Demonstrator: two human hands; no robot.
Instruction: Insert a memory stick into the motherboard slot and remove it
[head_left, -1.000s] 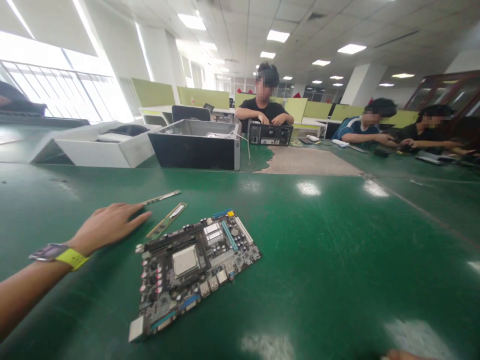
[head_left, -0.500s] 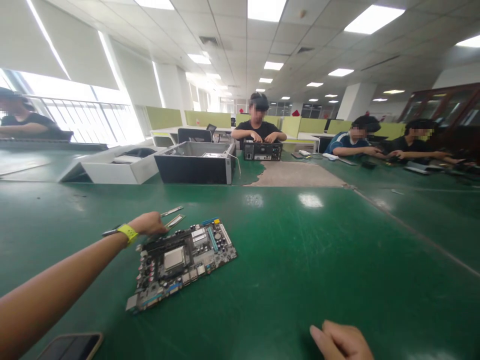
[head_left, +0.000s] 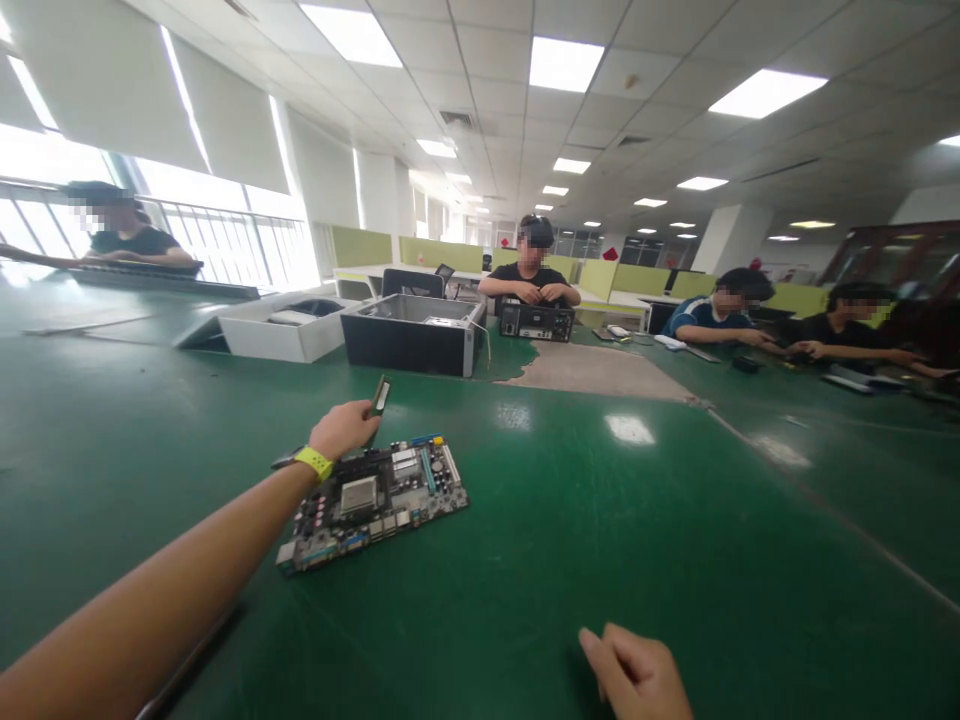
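My left hand [head_left: 345, 430], with a yellow-green band on its wrist, is closed on a memory stick [head_left: 382, 396]. The stick pokes up past my fingertips, raised above the far side of a motherboard [head_left: 409, 500]. Part of the board's near-left area lies beside and under the line of my wrist. A square metal-topped processor [head_left: 359, 496] sits in its socket. Whether a second memory stick is behind my left hand, I cannot tell. Close to the bottom edge, my right hand [head_left: 637, 672] is loosely curled over the green table, apart from the board, with nothing seen in it.
Beyond the board stand an open computer case [head_left: 405, 340] and a white case panel [head_left: 281, 335]. Across the table a person [head_left: 531, 275] handles another computer unit [head_left: 536, 321]. More people sit at both sides. A dark-edged object [head_left: 191, 660] is mostly hidden beneath my left forearm.
My left hand has lifted the memory stick off the table and tipped it upright. The second stick seen earlier no longer shows. The view has shifted, and my right hand stays low and curled.
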